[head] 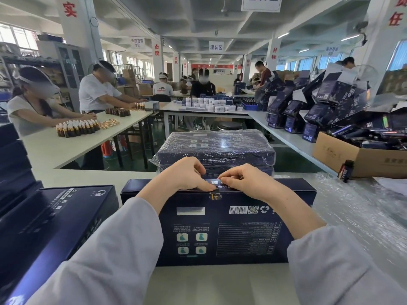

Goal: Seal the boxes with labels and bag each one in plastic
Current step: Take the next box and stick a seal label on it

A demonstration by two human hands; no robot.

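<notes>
On the counter (220, 282) the dark box (242, 238) sits dead centre, and at its 12 o'clock edge the left hand (187, 175) and right hand (244, 181), fingers curled and nearly touching, pinch the label (214, 195), with plastic-wrapped boxes (218, 148) just beyond.

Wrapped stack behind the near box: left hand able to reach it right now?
Probably yes. The wrapped stack sits just beyond the left hand, nothing between them. But that hand, with the right hand, is pinching the label on the edge of the box, so it must let go first.
</notes>
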